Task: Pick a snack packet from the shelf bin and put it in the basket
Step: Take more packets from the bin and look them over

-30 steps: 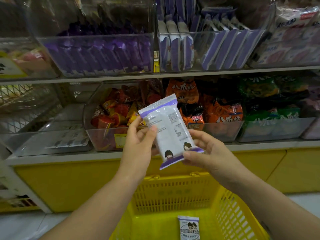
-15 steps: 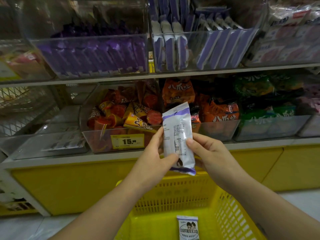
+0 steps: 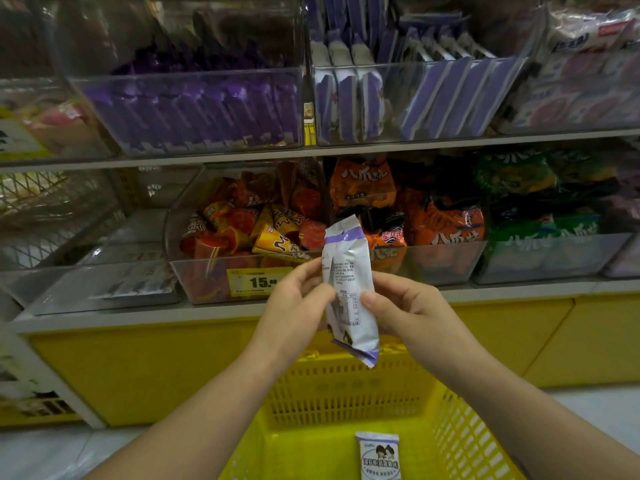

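Observation:
A white snack packet (image 3: 348,268) with purple end bands stands almost upright in front of the lower shelf, its printed back toward me. My left hand (image 3: 294,306) pinches its left edge and my right hand (image 3: 405,310) grips its right side with the thumb across the print. Directly below sits the yellow basket (image 3: 346,386), and a matching white packet (image 3: 378,457) lies on its floor. The clear upper shelf bin (image 3: 415,102) at centre right holds several like purple-and-white packets.
A clear bin (image 3: 207,282) of red and orange cone snacks carries a yellow price tag (image 3: 259,280). Orange bags (image 3: 443,226) and green bags (image 3: 540,233) fill bins to the right. Purple packets (image 3: 194,109) fill the upper left bin. A yellow cabinet base (image 3: 138,368) runs beneath the shelf.
The packet has turned from slanted and face-on to nearly upright and edge-turned, dropping a little toward the basket. Both hands kept hold and shifted with it.

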Demonstrator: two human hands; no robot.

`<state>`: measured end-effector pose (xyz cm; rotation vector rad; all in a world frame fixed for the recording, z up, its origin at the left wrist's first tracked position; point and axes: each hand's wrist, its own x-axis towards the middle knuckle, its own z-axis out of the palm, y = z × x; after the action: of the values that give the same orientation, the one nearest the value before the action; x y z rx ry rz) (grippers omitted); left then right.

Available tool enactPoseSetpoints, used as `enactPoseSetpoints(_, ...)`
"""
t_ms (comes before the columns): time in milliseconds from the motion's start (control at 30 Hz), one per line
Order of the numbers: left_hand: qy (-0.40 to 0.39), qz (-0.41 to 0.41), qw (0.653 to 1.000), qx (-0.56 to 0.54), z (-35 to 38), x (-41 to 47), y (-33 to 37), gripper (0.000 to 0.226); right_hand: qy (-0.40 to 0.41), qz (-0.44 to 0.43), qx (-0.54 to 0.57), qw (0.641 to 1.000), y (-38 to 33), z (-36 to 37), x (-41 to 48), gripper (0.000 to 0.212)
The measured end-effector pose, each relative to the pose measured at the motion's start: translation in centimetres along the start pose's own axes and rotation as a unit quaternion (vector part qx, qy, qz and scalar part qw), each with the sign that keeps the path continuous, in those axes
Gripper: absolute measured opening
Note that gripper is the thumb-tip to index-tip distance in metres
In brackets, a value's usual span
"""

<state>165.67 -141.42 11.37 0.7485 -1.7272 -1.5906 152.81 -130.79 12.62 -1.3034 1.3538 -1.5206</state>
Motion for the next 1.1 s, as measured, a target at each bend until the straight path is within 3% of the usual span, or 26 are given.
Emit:
enactPoseSetpoints(133, 0.025, -0.016, 0.999, -0.023, -0.5, 0.3, 0.2, 0.017, -0.015, -0.003, -0.025, 1.000, 0.0, -0.1, -0.1, 0.029)
enactPoseSetpoints(300, 0.042, -0.016, 0.999, -0.031, -0.4, 0.2, 0.2, 0.018, -0.025, -0.002, -0.041, 0.999, -0.1, 0.0, -0.3, 0.029)
enactPoseSetpoints(400, -0.004, -0.012, 0.999, -0.029, -0.4, -0.1, 0.8, 0.036, -0.006, 0.012, -0.006, 1.000, 0.0, -0.3, -0.2, 0.028)
enactPoseSetpoints(533, -0.111, 0.031, 0.993, 0.016, -0.1, -0.7, 1.4, 0.061, 0.051, 0.044, 0.162, 0.984, -0.5, -0.9, 0.2, 0.027)
enactPoseSetpoints(600, -0.116, 0.056, 0.991, 0.032, 0.1, -1.2, 1.3, 0.077, 0.085, 0.039, 0.187, 0.978, -0.9, -1.1, 0.1, 0.029)
enactPoseSetpoints(700, -0.074, 0.085, 0.993, 0.016, -0.1, -2.0, 1.4, 0.073, 0.107, -0.008, 0.112, 0.988, -1.3, -1.0, -0.5, 0.041)
enactPoseSetpoints(767, -0.039, 0.097, 0.995, -0.003, -0.3, -2.4, 2.1, 0.066, 0.077, -0.053, -0.037, 0.995, -2.0, -0.5, -1.2, 0.048)
enactPoseSetpoints(867, -0.019, 0.113, 0.993, -0.041, -0.7, -3.2, 3.9, 0.067, 0.015, -0.107, -0.266, 0.958, -3.3, -0.1, -2.3, 0.060)
enactPoseSetpoints(1000, -0.062, 0.144, 0.986, -0.049, -0.1, -5.0, 7.0, 0.056, 0.042, -0.169, -0.300, 0.938, -5.9, -0.7, -2.9, 0.062)
enactPoseSetpoints(1100, -0.054, 0.217, 0.974, 0.029, 1.0, -5.6, 10.4, 0.053, 0.084, -0.214, -0.297, 0.927, -8.5, -1.2, -2.6, 0.063)
